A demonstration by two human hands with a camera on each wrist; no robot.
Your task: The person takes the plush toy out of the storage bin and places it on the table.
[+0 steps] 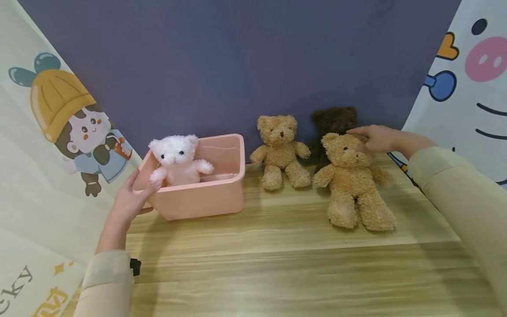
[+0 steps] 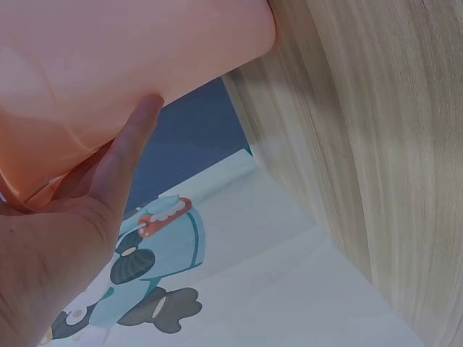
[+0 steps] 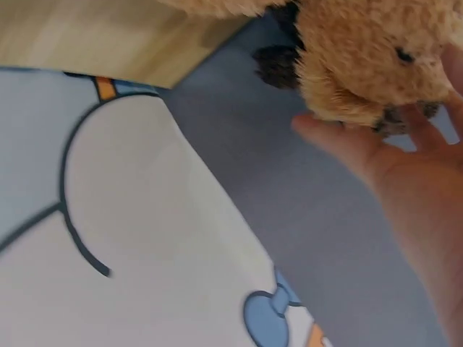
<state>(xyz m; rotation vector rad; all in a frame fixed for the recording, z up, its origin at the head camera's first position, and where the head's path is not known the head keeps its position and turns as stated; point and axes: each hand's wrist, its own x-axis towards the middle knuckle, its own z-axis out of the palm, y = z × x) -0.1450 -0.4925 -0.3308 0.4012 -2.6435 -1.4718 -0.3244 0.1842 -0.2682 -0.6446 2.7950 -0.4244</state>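
My left hand (image 1: 132, 198) grips the left end of a pink plastic bin (image 1: 202, 200), its thumb over the rim. The left wrist view shows a finger against the bin's outer wall (image 2: 145, 50). A white teddy bear (image 1: 174, 154) sits upright inside the bin, at its left end. On the right, my right hand (image 1: 378, 140) holds the head of a light brown teddy bear (image 1: 352, 180), fingers spread around it. In the right wrist view the fingers touch the bear's furry head (image 3: 362, 58). How firmly they press cannot be seen.
Another light brown teddy bear (image 1: 280, 152) sits against the dark backdrop (image 1: 237, 66), right of the bin. A dark brown teddy bear (image 1: 334, 119) is partly hidden behind the held one. Printed cloths with cartoon figures (image 1: 487, 101) hang at both sides of the wooden table (image 1: 277, 273).
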